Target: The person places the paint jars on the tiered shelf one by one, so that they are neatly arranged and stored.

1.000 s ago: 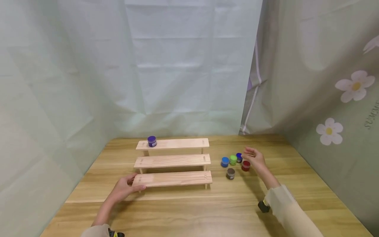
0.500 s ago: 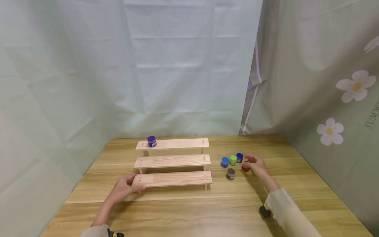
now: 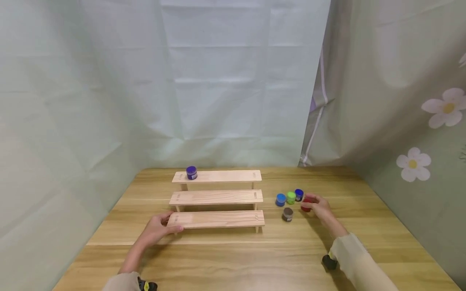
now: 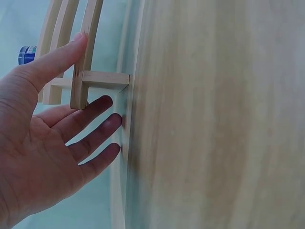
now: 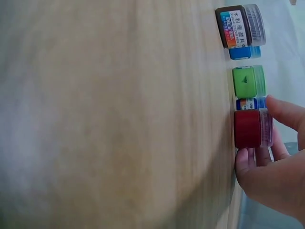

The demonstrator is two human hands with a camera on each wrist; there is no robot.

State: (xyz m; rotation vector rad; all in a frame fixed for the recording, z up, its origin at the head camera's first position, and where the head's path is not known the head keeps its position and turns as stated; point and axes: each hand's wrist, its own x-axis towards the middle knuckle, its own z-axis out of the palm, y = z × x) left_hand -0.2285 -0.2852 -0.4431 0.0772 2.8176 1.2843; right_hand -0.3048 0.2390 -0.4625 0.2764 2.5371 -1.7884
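My left hand (image 3: 154,231) holds the left end of the lowest step of a three-tier wooden display stand (image 3: 216,219). In the left wrist view, the thumb (image 4: 78,40) lies on that step's edge, with the other fingers behind its end and spread. My right hand (image 3: 320,207) grips a red paint jar (image 5: 248,129) standing on the table, thumb on one side of the lid and fingers on the other. Close by stand a dark blue jar (image 3: 299,195), a light green jar (image 3: 291,197), a blue jar (image 3: 280,199) and a dark brown jar (image 3: 287,214).
A purple-blue jar (image 3: 191,173) sits near the left end of the top step. The wooden table (image 3: 233,262) carries everything. Pale cloth (image 3: 233,101) hangs behind it, and a flowered curtain (image 3: 411,165) hangs at the right.
My right hand has come down from above the red jar and closed round it. The left hand stays on the stand. The head view has shifted slightly.
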